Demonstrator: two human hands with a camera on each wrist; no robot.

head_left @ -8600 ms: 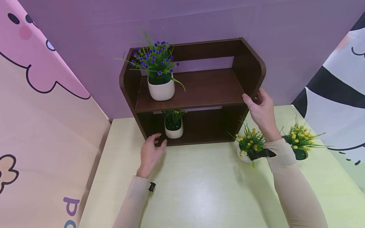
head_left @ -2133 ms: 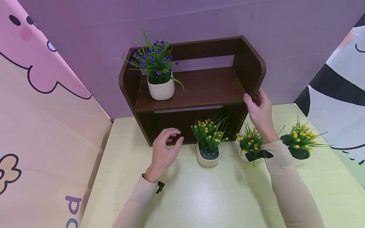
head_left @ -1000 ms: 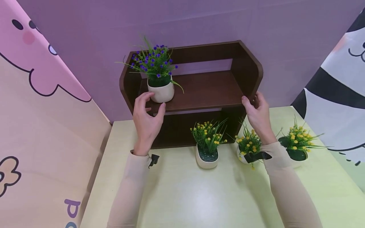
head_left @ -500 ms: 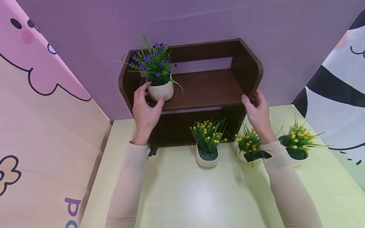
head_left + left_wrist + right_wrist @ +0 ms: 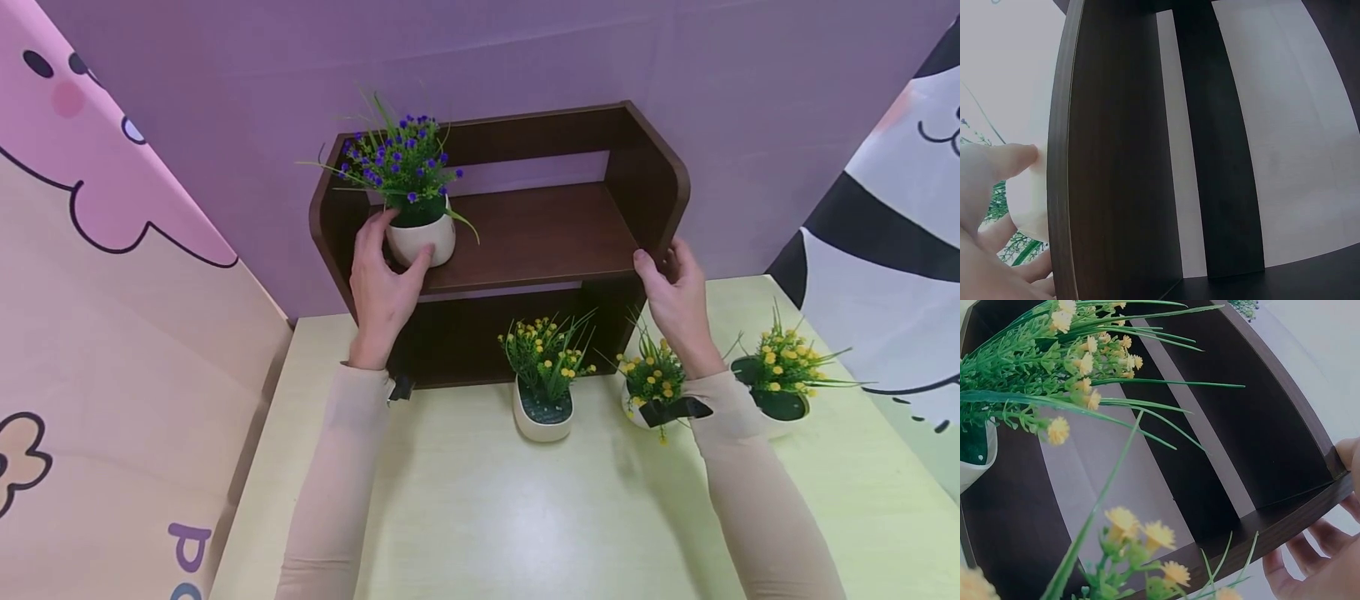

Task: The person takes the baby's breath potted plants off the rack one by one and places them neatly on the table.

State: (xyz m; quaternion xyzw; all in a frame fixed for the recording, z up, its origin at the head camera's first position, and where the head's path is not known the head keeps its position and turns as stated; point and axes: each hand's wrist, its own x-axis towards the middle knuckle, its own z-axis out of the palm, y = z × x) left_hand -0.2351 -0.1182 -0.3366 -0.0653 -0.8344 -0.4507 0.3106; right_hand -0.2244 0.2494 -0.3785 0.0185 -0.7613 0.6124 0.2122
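Note:
A white pot with an artificial plant of small purple flowers stands at the left end of the upper shelf. My left hand grips this pot, thumb on its front and fingers around its left side. The left wrist view shows the thumb against the pot, partly cut off by the shelf edge. My right hand holds the right side of the dark brown two-tier shelf, thumb on the front edge. In the right wrist view its fingers lie along the outer side panel.
On the table, a yellow-flowered potted plant stands before the lower tier. Two more yellow-flowered pots stand at the right: one plant beside the right forearm, another plant farther out. Behind the shelf hangs a purple backdrop.
The yellow-flowered pot came out of the lower tier onto the table. My left hand then rose to the purple-flowered pot and closed around it. The right hand stayed on the shelf's side.

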